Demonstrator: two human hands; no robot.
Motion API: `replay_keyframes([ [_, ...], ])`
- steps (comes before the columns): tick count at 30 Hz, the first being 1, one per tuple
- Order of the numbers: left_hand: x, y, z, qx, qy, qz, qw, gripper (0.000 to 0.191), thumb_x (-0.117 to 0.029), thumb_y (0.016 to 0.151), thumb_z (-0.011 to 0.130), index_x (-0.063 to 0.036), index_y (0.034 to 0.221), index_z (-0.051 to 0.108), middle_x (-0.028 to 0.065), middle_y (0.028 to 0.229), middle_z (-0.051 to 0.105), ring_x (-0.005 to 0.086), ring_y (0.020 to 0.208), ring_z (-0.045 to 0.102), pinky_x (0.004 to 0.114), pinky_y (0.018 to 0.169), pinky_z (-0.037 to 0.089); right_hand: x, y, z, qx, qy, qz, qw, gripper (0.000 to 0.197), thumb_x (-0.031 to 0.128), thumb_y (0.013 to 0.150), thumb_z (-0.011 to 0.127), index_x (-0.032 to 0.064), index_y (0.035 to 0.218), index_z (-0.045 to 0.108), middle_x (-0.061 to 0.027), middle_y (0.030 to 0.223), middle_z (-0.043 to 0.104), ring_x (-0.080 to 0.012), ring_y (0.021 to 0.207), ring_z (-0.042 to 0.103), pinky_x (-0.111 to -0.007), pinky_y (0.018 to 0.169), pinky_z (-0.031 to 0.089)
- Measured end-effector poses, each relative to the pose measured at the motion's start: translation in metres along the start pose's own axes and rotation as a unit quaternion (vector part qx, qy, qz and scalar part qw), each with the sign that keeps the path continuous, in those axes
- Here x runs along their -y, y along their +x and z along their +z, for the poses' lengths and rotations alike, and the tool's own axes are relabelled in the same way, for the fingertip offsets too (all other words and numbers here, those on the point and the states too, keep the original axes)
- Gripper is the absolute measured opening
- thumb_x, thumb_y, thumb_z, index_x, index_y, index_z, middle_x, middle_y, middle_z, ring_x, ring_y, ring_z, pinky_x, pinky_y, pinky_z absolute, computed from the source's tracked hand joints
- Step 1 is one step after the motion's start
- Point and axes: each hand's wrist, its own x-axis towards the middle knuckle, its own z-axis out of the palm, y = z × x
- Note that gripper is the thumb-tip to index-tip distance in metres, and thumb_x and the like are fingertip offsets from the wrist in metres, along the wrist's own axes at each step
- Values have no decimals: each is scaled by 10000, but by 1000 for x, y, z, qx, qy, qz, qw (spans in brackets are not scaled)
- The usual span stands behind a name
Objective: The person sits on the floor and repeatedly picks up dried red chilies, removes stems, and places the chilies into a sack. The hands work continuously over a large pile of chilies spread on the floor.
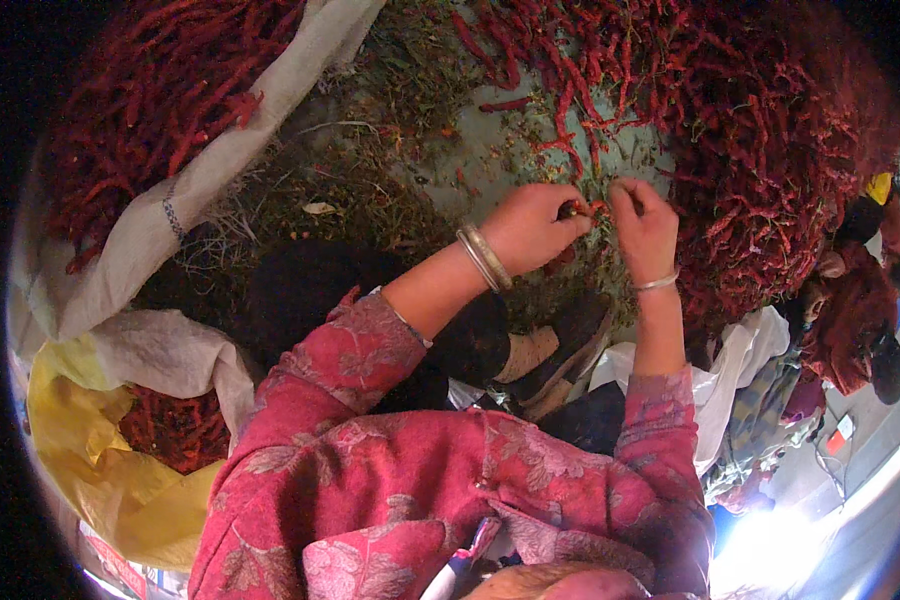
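Observation:
My left hand (pixel 536 225), with bangles at its wrist, has thumb and fingertips pinched on a small red chilli piece (pixel 579 208). Close to its right, my right hand (pixel 643 229) also has thumb and fingers together at the tips; a bit of red and green shows beside them, and whether it grips that is unclear. Both hands are above the debris-strewn floor. Just beyond them, loose dried red chillies (pixel 562 124) lie on the floor. A large heap of dried red chillies (pixel 750 172) rises to the right of my right hand.
A white woven sack (pixel 131 251) holding red chillies stands at the left. Below it is a yellow sack (pixel 112 517) with more chillies. Dry stems and plant debris (pixel 352 165) cover the floor between. White plastic sheeting (pixel 757 337) lies at the right, near another person (pixel 855 315).

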Motion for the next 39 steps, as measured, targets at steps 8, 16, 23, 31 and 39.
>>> replay_keyframes([
  [8,-6,5,-8,-4,-101,-30,994,208,-203,739,714,-30,782,607,20,681,597,71,629,527,265,562,457,-16,90,39,-72,-210,-123,967,225,294,795,605,117,931,636,-131,871,640,-327,766,626,-419,657,499],
  [16,-1,11,-11,-24,-167,-91,981,197,-214,807,624,-36,890,627,24,757,619,81,630,565,232,531,463,-13,74,28,12,-202,-52,978,214,305,784,614,141,919,638,-112,927,633,-321,788,623,-423,660,499],
  [23,-1,11,-11,-121,-300,-48,945,271,-225,798,665,-51,1003,636,8,771,617,85,603,568,238,497,465,15,-9,6,45,-132,-148,979,192,176,739,641,96,913,623,-117,888,620,-316,770,614,-381,644,503],
  [31,-9,8,-16,-126,-264,-46,955,271,-183,748,726,-1,923,627,1,755,615,63,646,549,244,572,471,-8,13,4,5,-116,-95,989,168,179,788,619,92,931,635,-122,898,634,-314,775,617,-377,663,501],
  [39,-7,11,-20,-121,-194,-62,971,212,-175,737,716,0,780,605,12,708,611,49,637,536,244,568,454,1,91,60,3,-222,-75,972,307,376,783,610,85,877,636,-127,905,643,-327,799,622,-415,680,498],
])
